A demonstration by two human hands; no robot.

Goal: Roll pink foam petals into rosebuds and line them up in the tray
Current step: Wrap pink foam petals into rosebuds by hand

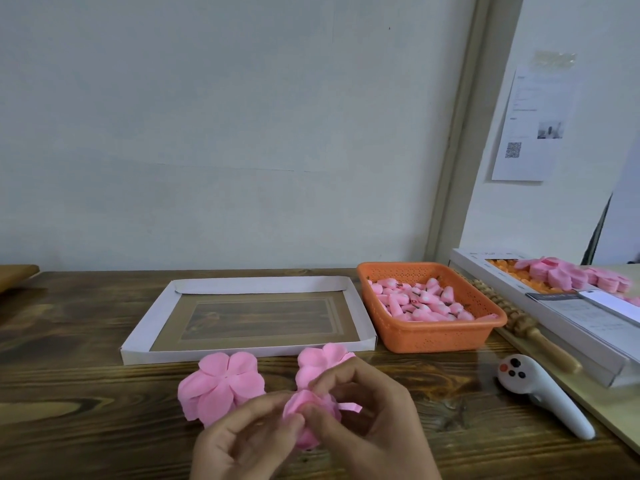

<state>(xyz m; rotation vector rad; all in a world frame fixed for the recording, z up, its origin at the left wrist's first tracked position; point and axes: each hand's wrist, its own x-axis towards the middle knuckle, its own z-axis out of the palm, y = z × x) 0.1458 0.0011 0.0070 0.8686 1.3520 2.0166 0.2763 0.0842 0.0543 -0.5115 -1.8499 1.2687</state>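
Nearest: L hand [242, 441] & R hand [374, 420], both low-centre over the dark wooden table [86, 393], pinching one part-rolled pink foam rosebud [304, 410] btwn them. L thumb and fingers are closed on its left side. R thumb presses the front, and R fingers curl over the top. So both are clamped on the bud, none spread. A loose petal flap sticks out to the right. The bud's long axis runs approx. top-to-bottom in view; can't tell if it's upright or tipped away.

Just left of the hands lies a flat pink five-petal foam blank [221, 386]. A second pink petal blank [322, 362] shows just behind the R knuckles.

Key relation: the shallow white cardboard tray [138, 341] lies straight ahead of the bud, its near wall just beyond the blanks and its long side across the view, no buds in it yet. R fingertips are prob. the nearer to that wall, so set-down looks like a short forward reach once the flap is wrapped in.

Right of the tray, nearly touching it, is an orange perforated plastic basket [433, 336] w/ small pink cores [419, 303]. Further right: a white handheld tool w/ red & black dots [547, 400], a ridged wooden roller stick [519, 323] and a long white box [478, 268] holding stacked pink petals [571, 278]. On the far wall is a printed paper sheet [533, 126].
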